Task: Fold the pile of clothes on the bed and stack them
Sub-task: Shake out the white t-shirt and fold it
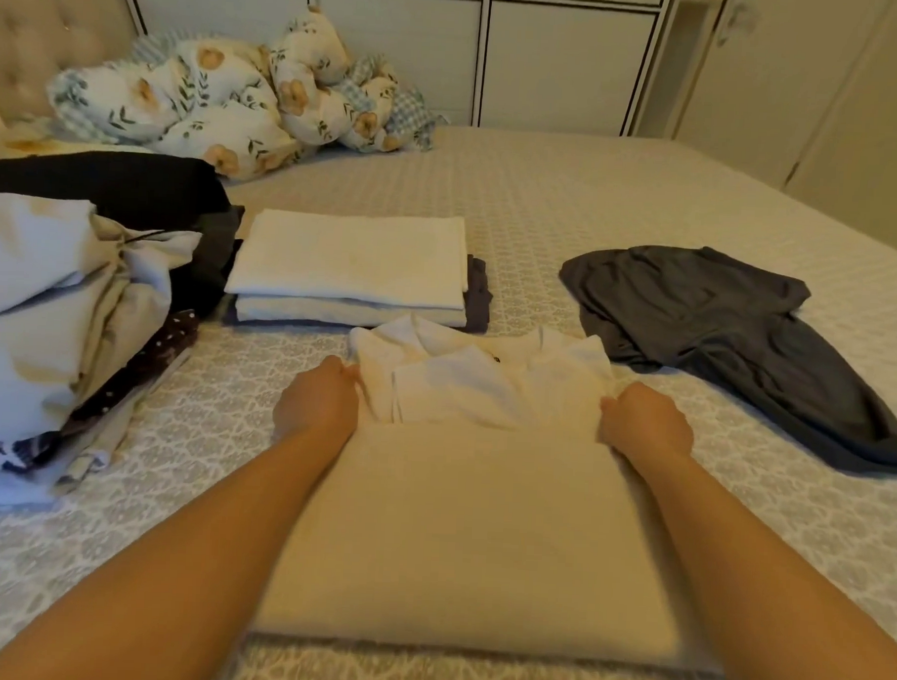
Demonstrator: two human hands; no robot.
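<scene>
While both bare arms are reaching forward over the bed [570,201], the left hand [317,403] is pinching the left edge of a white shirt [469,520] and the right hand [645,425] is gripping its right edge, fingers curled into the cloth. That shirt is lying in the near middle of the patterned bedspread, its lower part folded up into a flat cream panel that is reaching to the hands, with the collar and a small dark spot showing just beyond the fold. The near edge of the panel is looking blurred.

Just beyond the collar, a stack of folded clothes [349,271] is sitting, white pieces on top and a dark grey piece peeking out underneath on the right side. To the left, an unfolded pile of clothes [52,312] is lying heaped, pale cloth over a dark dotted piece, with a black garment [109,181] lying behind it. To the right of the shirt, well apart from the stack, a dark grey garment [719,341] is lying spread and rumpled. At the far left, a bunched floral duvet [231,99] is resting against the tufted headboard [43,39], and a white panelled wardrobe [551,51] is standing behind the bed.
</scene>
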